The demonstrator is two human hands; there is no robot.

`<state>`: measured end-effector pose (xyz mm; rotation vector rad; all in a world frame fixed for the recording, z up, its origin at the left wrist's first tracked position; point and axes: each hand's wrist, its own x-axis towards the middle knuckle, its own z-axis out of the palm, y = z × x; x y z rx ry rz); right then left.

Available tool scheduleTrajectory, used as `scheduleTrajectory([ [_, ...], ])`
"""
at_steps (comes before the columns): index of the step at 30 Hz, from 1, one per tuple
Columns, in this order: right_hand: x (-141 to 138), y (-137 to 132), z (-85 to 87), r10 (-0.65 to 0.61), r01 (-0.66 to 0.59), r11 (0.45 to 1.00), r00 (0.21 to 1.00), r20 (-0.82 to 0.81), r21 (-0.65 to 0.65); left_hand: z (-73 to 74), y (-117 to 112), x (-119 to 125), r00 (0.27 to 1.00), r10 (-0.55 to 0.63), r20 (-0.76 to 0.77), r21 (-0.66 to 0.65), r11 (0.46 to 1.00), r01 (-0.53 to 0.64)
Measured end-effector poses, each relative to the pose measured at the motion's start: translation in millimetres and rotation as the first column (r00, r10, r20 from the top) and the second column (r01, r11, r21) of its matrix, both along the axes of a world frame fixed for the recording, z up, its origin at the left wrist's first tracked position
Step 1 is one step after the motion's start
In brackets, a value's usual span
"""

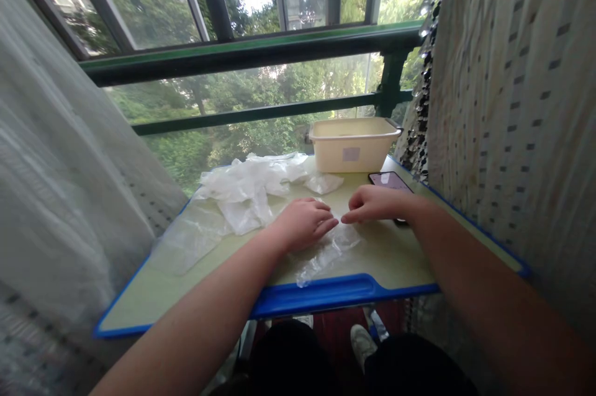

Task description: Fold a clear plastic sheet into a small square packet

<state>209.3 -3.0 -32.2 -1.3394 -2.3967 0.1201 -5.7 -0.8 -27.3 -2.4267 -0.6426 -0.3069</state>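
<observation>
A crumpled clear plastic bag (333, 253) lies on the table in front of me, and its lower end touches the blue edge. My left hand (305, 223) rests palm down over the bag's upper left part, its fingers stretched out and slightly bent. Close by on the right, my right hand (377, 202) has curled fingers, and their tips meet the bag's upper edge in what looks like a pinch. A narrow gap separates the fingertips of both hands. Beyond my left hand spreads a loose heap of thin white and clear plastic bags (246, 188).
A cream plastic basin (354, 154) stands at the table's back right. A smaller folded clear bag (323, 183) lies before it. Partly under my right forearm is a phone (388, 180). The pale table (135, 303) has a blue rim; curtains (503, 104) hang at both sides.
</observation>
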Motion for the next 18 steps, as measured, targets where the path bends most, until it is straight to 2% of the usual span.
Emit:
scheduleTrajectory([
  [4, 0, 2, -0.4, -0.052, 0.074, 0.988, 0.986, 0.161, -0.138, -1.2, 2, 1, 0.999, 0.039, 0.001, 0.036, 0.999, -0.039],
  [9, 3, 8, -2.8, -0.102, 0.149, 0.965, 0.971, 0.216, -0.217, -4.9, 10, 1, 0.999, -0.018, 0.026, 0.037, 0.999, 0.017],
  [18, 14, 4, -1.3, -0.131, 0.176, 0.961, 0.969, 0.209, -0.212, -3.7, 9, 2, 0.993, -0.072, 0.096, -0.064, 0.995, 0.078],
])
